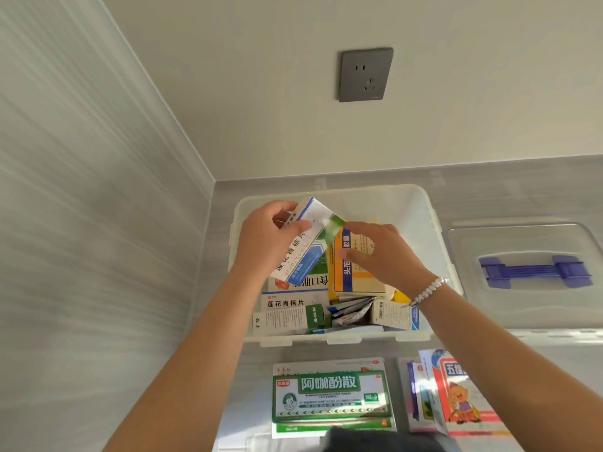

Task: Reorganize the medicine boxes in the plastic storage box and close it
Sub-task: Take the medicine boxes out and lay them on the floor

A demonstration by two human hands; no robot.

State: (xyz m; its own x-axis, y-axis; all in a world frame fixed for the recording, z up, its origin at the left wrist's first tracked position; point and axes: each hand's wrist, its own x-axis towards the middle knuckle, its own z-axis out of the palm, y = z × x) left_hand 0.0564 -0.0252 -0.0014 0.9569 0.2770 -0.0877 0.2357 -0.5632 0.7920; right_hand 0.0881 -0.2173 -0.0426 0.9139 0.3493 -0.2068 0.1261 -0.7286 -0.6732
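Observation:
A clear plastic storage box (421, 203) stands open on the grey counter, with several medicine boxes lying loose inside. My left hand (264, 243) grips a white, blue and green medicine box (313, 236), tilted above the box's left half. My right hand (378, 252) pinches a yellow and blue medicine box (347, 265) that stands on edge in the middle of the storage box. The clear lid (528, 249) with a blue handle (535, 270) lies flat to the right of the storage box.
In front of the storage box lie a green and white medicine box (329, 396) on a stack and, to its right, several packets, one of them red and white (463, 393). Walls close off the left and back, with a grey socket (365, 75) above.

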